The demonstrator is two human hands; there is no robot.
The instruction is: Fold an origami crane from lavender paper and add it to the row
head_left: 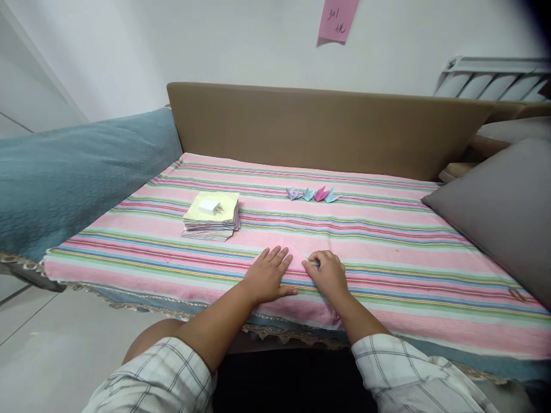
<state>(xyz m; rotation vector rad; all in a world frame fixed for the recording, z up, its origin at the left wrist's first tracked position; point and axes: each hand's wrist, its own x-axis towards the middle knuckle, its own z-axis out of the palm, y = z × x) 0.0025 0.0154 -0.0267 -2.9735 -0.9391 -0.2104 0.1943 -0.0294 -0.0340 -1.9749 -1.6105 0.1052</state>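
A sheet of pink paper (296, 258) lies on the pink striped cloth (379, 246) and nearly blends into it. My left hand (267, 276) rests flat on the paper's left part, fingers spread and thumb out to the side. At the paper's right edge, the curled fingers and thumb of my right hand (329, 277) pinch its corner. Part of the sheet is hidden under my left hand. Beyond the hands stands a row of several folded paper cranes (321, 194) in lilac, light blue and magenta.
Left of the hands is a stack of square paper (210, 225), with a white charger plug (209, 207) on top. A brown backrest (301, 126) closes off the far side. A blue covered armrest (86, 172) stands left, a grey cushion (503, 206) right.
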